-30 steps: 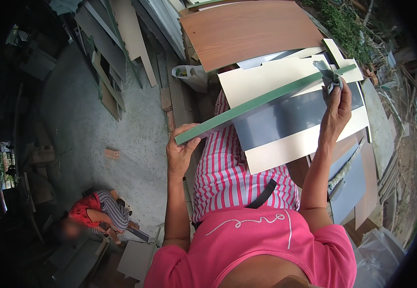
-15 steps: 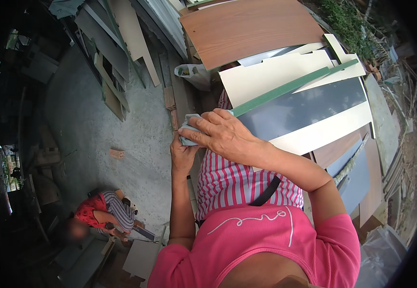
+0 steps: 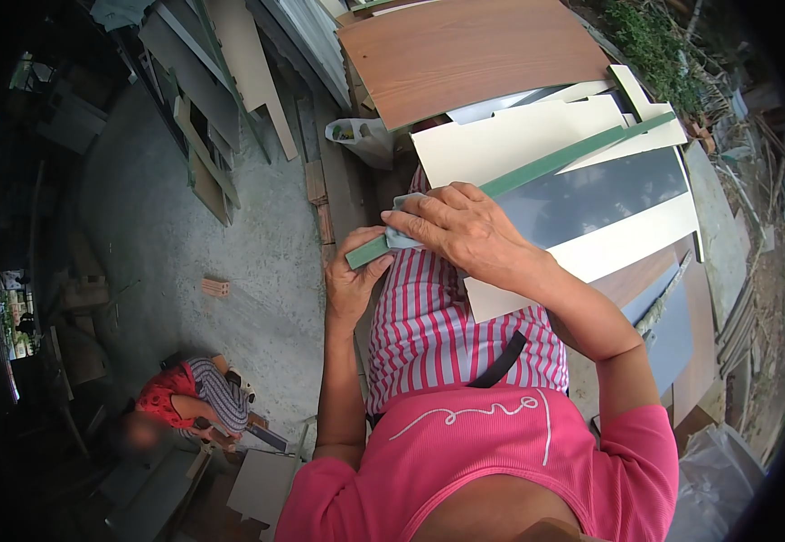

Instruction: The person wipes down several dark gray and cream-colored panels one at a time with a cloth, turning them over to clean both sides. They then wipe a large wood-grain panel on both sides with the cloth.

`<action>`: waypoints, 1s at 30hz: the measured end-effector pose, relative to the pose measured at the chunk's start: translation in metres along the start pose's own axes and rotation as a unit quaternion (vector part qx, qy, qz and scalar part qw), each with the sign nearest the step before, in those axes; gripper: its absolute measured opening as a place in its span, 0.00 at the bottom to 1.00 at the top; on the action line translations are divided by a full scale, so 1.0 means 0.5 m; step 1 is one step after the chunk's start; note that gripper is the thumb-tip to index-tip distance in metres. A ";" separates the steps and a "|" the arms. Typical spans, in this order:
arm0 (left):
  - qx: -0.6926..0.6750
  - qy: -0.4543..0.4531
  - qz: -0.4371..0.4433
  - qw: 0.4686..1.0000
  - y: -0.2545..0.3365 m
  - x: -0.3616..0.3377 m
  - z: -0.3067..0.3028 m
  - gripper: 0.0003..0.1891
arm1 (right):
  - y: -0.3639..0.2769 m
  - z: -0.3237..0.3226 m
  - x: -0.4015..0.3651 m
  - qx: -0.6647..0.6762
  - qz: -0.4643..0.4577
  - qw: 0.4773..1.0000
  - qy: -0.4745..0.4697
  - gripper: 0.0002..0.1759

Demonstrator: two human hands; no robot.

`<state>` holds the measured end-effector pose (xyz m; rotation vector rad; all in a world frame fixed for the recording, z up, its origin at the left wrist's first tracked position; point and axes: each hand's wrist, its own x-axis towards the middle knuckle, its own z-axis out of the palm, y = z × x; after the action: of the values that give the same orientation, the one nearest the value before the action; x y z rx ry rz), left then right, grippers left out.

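At the green strip's [image 3: 573, 155] end, clamped steady by the left hand [image 3: 349, 282], a grey cloth [image 3: 399, 238] is gripped and pressed by the right hand [image 3: 469, 233].

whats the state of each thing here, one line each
green strip, slanted across the panels, near end gripped
left hand, closed around the strip's near end
right hand, fingers pressing the cloth onto the strip
cloth, bunched under the right fingers
grey panel, lying flat, glossy, partly under the strip
wood-grain board, lying flat at the far end
plastic bag, slumped beside the stack
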<state>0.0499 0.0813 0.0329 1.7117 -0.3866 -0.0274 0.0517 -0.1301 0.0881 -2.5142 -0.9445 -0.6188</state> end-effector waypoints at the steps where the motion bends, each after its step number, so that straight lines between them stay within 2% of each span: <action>1: -0.011 -0.003 0.010 1.000 0.001 0.002 0.001 0.17 | 0.005 -0.003 -0.005 0.013 0.016 1.000 -0.017 0.26; 3: -0.022 -0.004 0.020 1.000 0.006 0.004 0.002 0.16 | 0.016 -0.012 -0.013 0.025 0.032 0.999 -0.035 0.28; 6: -0.028 -0.008 0.024 0.999 0.011 0.005 0.004 0.14 | 0.036 -0.035 -0.022 0.007 0.021 1.000 -0.011 0.24; 9: -0.027 -0.009 0.026 0.999 0.011 0.005 0.004 0.14 | 0.052 -0.062 -0.032 -0.007 0.049 0.997 -0.052 0.24; 14: -0.024 -0.011 0.035 0.999 0.005 0.005 0.001 0.14 | 0.072 -0.081 -0.047 -0.009 0.074 0.995 -0.066 0.26; 27: -0.033 -0.007 0.018 0.999 -0.001 0.002 -0.002 0.14 | 0.099 -0.099 -0.069 -0.025 0.108 0.990 -0.091 0.26; 30: -0.055 -0.025 0.001 0.998 -0.005 -0.002 -0.014 0.19 | 0.103 -0.097 -0.071 -0.022 0.109 0.990 -0.088 0.25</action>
<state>0.0513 0.0885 0.0314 1.6040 -0.4167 -0.0889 0.0501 -0.2081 0.0997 -2.6987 -0.7047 -0.3592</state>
